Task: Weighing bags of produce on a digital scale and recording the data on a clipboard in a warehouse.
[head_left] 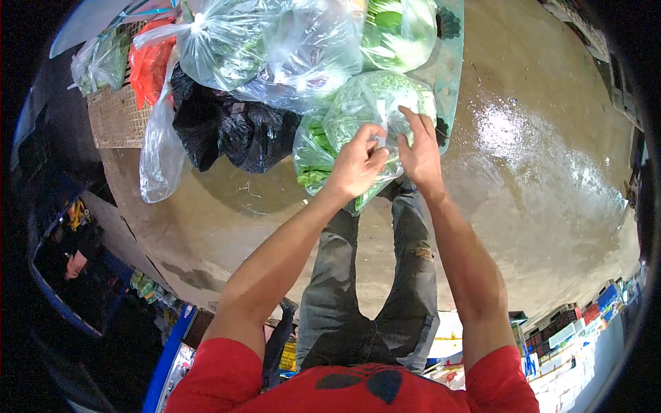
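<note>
A clear plastic bag (344, 113) of green leafy vegetables lies in front of me at the near edge of the load. My left hand (358, 162) is closed in a pinch over it, with whitish, see-through plastic at the fingertips. Beside it, my right hand (418, 151) rests on the bag's right part, fingers stretched out and thumb apart. Leafy greens (313, 162) show through the plastic left of my left hand. A pale strip (381, 110) shows on the bag between my hands. The plastic under my fingers is partly hidden.
Other clear bags (310, 48) of vegetables are heaped behind, with pale-stemmed greens (389, 31) at the far right. A black bag (234, 127), a red bag (150, 62) and a woven basket (109, 120) stand left. A green board (451, 72) edges the load above wet floor (537, 158).
</note>
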Tool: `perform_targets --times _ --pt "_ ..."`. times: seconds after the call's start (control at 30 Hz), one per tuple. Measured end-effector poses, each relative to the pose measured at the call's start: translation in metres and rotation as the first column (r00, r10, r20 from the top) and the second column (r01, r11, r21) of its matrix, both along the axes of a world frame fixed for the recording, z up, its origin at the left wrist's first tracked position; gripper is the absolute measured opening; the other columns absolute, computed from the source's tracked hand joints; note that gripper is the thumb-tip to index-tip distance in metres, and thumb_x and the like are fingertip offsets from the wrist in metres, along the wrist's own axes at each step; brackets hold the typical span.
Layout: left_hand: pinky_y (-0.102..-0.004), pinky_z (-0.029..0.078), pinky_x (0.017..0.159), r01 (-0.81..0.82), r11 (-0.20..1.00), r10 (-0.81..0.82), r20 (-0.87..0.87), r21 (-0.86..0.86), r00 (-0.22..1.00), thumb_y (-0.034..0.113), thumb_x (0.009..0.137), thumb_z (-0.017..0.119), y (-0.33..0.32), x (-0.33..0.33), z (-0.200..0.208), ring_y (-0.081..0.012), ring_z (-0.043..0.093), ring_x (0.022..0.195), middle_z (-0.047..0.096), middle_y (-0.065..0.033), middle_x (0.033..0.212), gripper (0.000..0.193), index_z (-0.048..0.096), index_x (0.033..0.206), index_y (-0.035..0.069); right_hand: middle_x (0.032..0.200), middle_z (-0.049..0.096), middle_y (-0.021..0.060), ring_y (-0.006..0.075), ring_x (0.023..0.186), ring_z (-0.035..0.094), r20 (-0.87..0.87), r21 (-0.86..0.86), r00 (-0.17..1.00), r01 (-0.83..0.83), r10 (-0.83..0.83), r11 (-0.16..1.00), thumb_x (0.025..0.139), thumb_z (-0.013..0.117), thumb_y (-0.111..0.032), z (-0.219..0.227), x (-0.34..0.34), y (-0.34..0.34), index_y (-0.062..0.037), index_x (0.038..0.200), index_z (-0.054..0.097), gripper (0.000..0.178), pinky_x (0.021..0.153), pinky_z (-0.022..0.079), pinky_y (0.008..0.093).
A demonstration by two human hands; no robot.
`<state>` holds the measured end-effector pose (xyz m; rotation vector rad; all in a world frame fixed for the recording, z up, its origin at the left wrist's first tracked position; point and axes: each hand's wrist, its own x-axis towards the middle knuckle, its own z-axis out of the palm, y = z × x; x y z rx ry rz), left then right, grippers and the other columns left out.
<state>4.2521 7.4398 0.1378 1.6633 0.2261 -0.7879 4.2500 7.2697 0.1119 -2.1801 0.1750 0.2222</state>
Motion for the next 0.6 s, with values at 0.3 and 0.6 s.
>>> perform_targets --times 0.3,0.6 --pt "-0.0398 0.051 0.073 0.324 0.914 -0.403 0.454 0.245 0.794 0.003 0.091 0.061 0.016 0.018 0.032 -0.0299 0.063 0.080 0.066 -0.0128 0.088 0.016 0.062 0.107 0.004 0.105 0.060 0.0155 0.0397 0.101 0.056 -0.004 0.113 0.987 -0.162 0.163 0.980 0.076 0.061 0.004 -0.007 0.040 -0.003 -0.0106 0.131 0.057 0.057 0.090 0.046 0.0471" --pt "-0.0389 0.053 0.077 -0.185 0.981 0.145 0.423 0.055 0.894 0.004 0.087 0.063 -0.016 0.012 0.022 -0.0321 0.063 0.091 0.063 -0.0175 0.106 0.031 0.058 0.117 0.002 0.098 0.072 0.0053 0.0133 0.094 0.065 -0.293 0.372 0.952 0.200 -0.090 0.906 0.097 0.058 -0.004 -0.028 0.008 -0.021 0.0001 0.108 0.069 0.016 0.087 0.050 0.0284"
